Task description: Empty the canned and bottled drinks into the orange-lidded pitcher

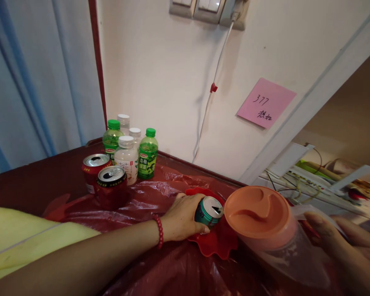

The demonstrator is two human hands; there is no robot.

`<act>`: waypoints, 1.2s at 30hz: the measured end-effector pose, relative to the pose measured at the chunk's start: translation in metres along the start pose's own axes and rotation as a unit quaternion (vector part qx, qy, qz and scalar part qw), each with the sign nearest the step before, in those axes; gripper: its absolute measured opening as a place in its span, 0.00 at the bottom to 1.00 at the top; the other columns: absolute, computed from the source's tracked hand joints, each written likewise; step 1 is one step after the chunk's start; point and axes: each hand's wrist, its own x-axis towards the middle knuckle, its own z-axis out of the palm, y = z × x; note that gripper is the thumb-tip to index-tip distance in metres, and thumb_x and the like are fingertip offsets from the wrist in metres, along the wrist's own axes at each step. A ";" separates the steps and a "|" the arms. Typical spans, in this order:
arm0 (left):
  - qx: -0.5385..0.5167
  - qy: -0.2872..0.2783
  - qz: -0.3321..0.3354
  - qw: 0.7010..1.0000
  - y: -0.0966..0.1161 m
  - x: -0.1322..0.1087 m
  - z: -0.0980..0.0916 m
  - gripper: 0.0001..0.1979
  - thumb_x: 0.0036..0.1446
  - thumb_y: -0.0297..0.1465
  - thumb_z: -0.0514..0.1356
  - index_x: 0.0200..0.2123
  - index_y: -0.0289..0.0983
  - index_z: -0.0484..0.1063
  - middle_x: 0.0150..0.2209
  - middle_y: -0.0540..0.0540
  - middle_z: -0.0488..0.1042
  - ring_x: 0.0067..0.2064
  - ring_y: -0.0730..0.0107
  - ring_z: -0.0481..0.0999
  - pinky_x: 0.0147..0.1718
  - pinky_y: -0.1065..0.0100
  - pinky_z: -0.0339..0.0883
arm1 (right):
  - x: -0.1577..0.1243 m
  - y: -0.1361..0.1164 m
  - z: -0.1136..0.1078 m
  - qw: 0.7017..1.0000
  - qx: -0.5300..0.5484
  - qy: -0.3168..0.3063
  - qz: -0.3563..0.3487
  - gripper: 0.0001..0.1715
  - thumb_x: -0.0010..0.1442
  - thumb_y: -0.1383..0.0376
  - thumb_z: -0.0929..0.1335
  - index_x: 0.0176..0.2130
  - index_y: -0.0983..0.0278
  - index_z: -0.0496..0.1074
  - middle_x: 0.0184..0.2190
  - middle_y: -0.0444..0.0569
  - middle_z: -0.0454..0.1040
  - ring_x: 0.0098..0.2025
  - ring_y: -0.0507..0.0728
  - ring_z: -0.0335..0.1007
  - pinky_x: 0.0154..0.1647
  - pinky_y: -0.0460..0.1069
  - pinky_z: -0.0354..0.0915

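My left hand (183,216), a red bead bracelet at its wrist, is wrapped round an opened green drink can (209,213). That can tilts over a red wavy-edged dish (217,246). My right hand (345,240) grips the handle of a translucent plastic pitcher (283,253) with an orange lid (255,213). The pitcher is tipped toward the can, its lid's edge close to the can's top. I cannot tell whether the two touch or whether liquid is flowing.
Two opened red cans (111,187) stand at the left, before several bottles with green or white caps (148,158). Red plastic film (166,181) covers part of the dark table. Yellow cloth (24,234) lies at left. A white cable (207,105) runs down the wall.
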 end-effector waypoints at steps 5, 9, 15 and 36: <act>0.001 -0.001 -0.002 1.000 0.001 0.000 0.000 0.34 0.43 0.37 0.78 0.53 0.42 0.72 0.55 0.44 0.79 0.56 0.46 0.76 0.57 0.50 0.60 | -0.001 -0.001 0.001 1.000 -0.007 0.010 0.000 0.31 0.50 0.36 0.70 0.36 0.57 0.78 0.30 0.40 0.78 0.39 0.66 0.71 0.30 0.51 0.61; 0.001 -0.002 -0.003 1.000 0.001 0.000 -0.001 0.35 0.42 0.38 0.78 0.54 0.42 0.72 0.55 0.44 0.79 0.56 0.45 0.75 0.58 0.49 0.60 | 0.003 0.002 -0.001 1.000 -0.014 0.007 -0.013 0.29 0.53 0.37 0.69 0.37 0.57 0.78 0.32 0.40 0.78 0.42 0.66 0.71 0.29 0.50 0.62; 0.003 -0.001 -0.002 1.000 0.001 0.001 0.000 0.34 0.43 0.39 0.77 0.53 0.43 0.72 0.55 0.44 0.79 0.55 0.45 0.76 0.57 0.49 0.60 | 0.007 0.003 -0.002 0.999 -0.030 0.000 0.014 0.34 0.47 0.33 0.69 0.36 0.57 0.79 0.32 0.41 0.79 0.43 0.68 0.72 0.29 0.51 0.62; 0.003 -0.004 -0.009 1.000 0.002 0.000 -0.001 0.36 0.42 0.38 0.78 0.54 0.42 0.72 0.55 0.44 0.79 0.55 0.45 0.76 0.58 0.49 0.60 | -0.001 -0.002 -0.001 1.000 -0.015 0.010 -0.019 0.29 0.54 0.37 0.69 0.36 0.57 0.79 0.28 0.38 0.77 0.37 0.63 0.71 0.28 0.48 0.62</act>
